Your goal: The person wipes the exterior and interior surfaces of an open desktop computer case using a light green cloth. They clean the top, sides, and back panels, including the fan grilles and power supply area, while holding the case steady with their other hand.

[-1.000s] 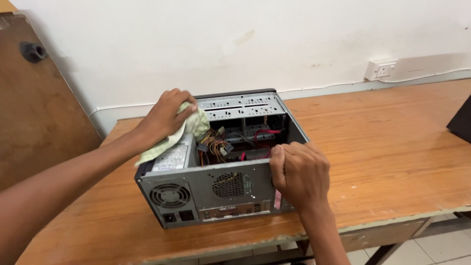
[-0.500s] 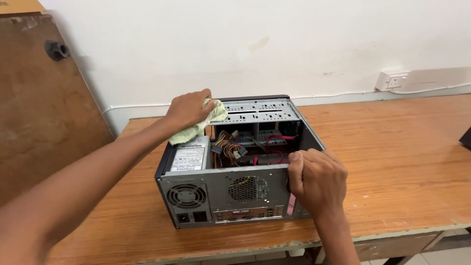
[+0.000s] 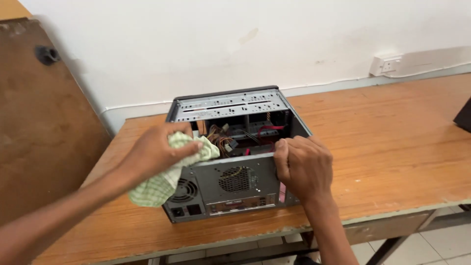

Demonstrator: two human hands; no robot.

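Hands on an open computer case, cloth pressed to its rear corner.

From my feed, the computer case (image 3: 235, 162) lies open-side up at mid-bench (image 3: 392, 142), its fan grille at 6 o'clock toward me. My left hand (image 3: 157, 152) is curled around a green checked cloth (image 3: 162, 181), pressing it on the case's top edge at 9 o'clock, above the power supply fan (image 3: 184, 190). My right hand (image 3: 301, 167) is fisted over the rear rim at 3 o'clock, bracing the case. I judge wiping is underway; a further stroke would call for keeping the cloth clear of the loose cables (image 3: 225, 142) inside.
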